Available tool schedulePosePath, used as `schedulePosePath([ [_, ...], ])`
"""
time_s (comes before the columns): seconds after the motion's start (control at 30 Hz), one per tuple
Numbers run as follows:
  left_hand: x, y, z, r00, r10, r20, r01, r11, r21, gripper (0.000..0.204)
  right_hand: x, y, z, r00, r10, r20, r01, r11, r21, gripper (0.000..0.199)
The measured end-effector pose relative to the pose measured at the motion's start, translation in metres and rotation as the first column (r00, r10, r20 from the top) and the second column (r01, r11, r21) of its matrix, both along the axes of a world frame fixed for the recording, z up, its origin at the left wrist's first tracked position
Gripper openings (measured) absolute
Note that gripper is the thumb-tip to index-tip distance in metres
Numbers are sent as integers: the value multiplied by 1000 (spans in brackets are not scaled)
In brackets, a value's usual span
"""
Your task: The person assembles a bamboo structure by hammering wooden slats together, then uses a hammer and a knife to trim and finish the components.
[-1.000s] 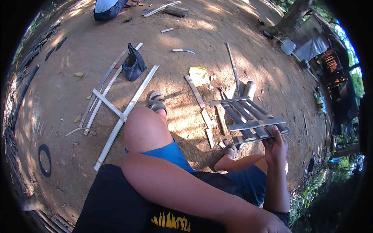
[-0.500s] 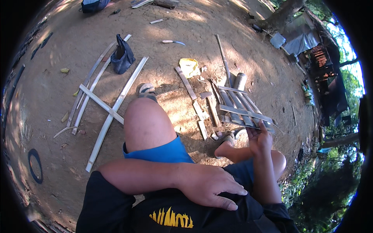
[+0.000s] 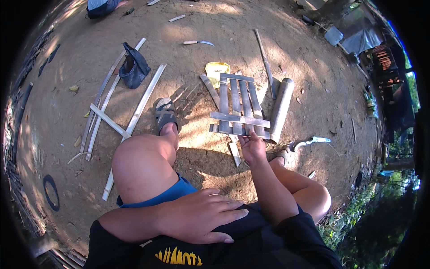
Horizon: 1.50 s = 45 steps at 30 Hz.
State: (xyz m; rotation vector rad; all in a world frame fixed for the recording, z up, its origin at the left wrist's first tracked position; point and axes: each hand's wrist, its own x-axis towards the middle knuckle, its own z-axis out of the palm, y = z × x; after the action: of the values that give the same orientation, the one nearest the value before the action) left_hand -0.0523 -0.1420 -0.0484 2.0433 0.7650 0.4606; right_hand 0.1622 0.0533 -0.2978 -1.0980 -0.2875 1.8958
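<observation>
My right hand [image 3: 253, 147] grips the near edge of a small lattice of bamboo slats [image 3: 239, 105], several upright strips crossed by two cross strips, held out above the dirt in front of me. My left hand [image 3: 199, 216] lies flat with fingers apart on my lap, holding nothing. My left knee [image 3: 141, 168] is raised, with my sandalled foot [image 3: 165, 114] on the ground. A thick bamboo tube [image 3: 281, 109] lies just right of the lattice.
Long bamboo strips [image 3: 134, 114] lie crossed on the dirt at left beside a dark bag [image 3: 133, 68]. A knife [image 3: 198, 43] lies farther out, a curved blade [image 3: 309, 142] near my right foot, a yellow cloth [image 3: 216, 70] behind the lattice. Plants edge the right side.
The lattice has turned from lying sideways at the right to upright in front of me. My left hand has settled flat on my lap. The view has tilted downward.
</observation>
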Motion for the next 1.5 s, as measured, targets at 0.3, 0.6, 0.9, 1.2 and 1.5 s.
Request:
schedulePosePath([
  [0.3,8,44,-11,997,-27,-77,11,980,-201,70,23,-47,-124,978,150,147,-80,914,-397,27],
  [0.6,21,80,-13,987,-61,-150,27,975,-220,70,66,-36,-155,929,354,105,-238,792,-563,36],
  [0.9,32,82,-14,989,-38,-142,-3,961,-276,71,63,-40,-130,890,455,12,-394,785,-477,54],
  [1.2,39,73,-14,993,-36,-108,8,967,-254,72,71,-17,-121,971,236,22,-213,911,-354,33],
  [1.5,29,52,-16,991,18,-131,-45,976,-212,71,31,-17,-91,964,247,-96,-263,939,-223,29],
])
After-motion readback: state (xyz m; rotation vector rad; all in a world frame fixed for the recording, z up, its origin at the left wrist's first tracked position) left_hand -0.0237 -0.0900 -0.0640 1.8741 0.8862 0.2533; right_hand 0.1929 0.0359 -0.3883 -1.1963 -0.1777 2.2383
